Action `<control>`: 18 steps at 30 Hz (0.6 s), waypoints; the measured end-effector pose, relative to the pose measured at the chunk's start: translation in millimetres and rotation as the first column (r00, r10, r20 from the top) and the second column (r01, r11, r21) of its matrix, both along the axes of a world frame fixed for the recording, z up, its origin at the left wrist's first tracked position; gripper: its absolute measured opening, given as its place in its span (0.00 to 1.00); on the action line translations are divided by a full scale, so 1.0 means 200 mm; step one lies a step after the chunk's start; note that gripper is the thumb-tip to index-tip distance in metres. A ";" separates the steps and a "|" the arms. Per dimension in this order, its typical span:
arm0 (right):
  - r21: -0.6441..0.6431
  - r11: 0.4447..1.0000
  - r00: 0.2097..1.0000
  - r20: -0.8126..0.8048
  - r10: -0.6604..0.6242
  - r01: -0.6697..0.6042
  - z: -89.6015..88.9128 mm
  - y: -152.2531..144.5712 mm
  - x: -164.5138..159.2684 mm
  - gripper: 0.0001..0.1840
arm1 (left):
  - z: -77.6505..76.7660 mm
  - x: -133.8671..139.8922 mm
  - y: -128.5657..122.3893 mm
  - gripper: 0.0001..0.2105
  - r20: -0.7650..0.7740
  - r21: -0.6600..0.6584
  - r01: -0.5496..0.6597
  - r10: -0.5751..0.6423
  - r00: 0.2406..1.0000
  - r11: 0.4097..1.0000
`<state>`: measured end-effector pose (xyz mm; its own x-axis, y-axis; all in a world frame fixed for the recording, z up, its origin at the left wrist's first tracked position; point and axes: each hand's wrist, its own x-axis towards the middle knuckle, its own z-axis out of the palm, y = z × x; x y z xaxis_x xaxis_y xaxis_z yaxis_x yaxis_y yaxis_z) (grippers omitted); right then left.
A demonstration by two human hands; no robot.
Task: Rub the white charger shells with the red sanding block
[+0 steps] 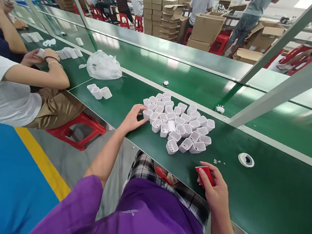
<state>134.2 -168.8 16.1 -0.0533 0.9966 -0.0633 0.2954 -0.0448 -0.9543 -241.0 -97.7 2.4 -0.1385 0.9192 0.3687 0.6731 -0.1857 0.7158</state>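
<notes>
Left hand [132, 120], the nearer, curls at the white open-topped plastic cup [147, 114] just to its right on the white cup cluster's [180, 121] left edge, can't tell if gripped; right hand [217, 185] holds a red flat-sided block [207, 176].

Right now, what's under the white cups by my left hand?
The cups sit on the green table, which shows around the pile and through a few gaps. Whatever lies directly beneath them is covered, so I can't tell if anything's there.
</notes>
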 end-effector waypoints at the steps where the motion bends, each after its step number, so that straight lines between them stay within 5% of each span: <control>1: 0.006 1.000 1.000 -0.001 -0.001 0.001 0.00 0.00 0.00 0.17 | 0.00 0.02 0.01 0.16 0.021 -0.012 -0.020 0.020 1.000 1.000; 5: 0.038 0.999 1.000 -0.002 -0.010 0.010 0.00 -0.01 0.01 0.16 | 0.01 0.03 -0.01 0.15 0.136 -0.011 -0.147 0.147 0.980 0.989; 10: 0.074 0.997 0.999 0.027 0.022 -0.024 0.01 -0.02 0.01 0.19 | 0.11 0.11 -0.35 0.25 0.223 0.110 -0.237 0.208 0.952 0.965; 14: 0.104 0.995 0.999 0.049 -0.014 0.009 0.02 -0.03 0.00 0.21 | 0.17 0.40 -0.61 0.20 0.239 0.089 0.033 -0.054 0.970 0.995; 18: 0.006 1.000 0.996 -0.086 -0.020 0.020 0.00 -0.03 0.01 0.17 | 0.12 0.76 -0.63 0.16 0.258 -0.042 0.312 -0.292 0.921 0.949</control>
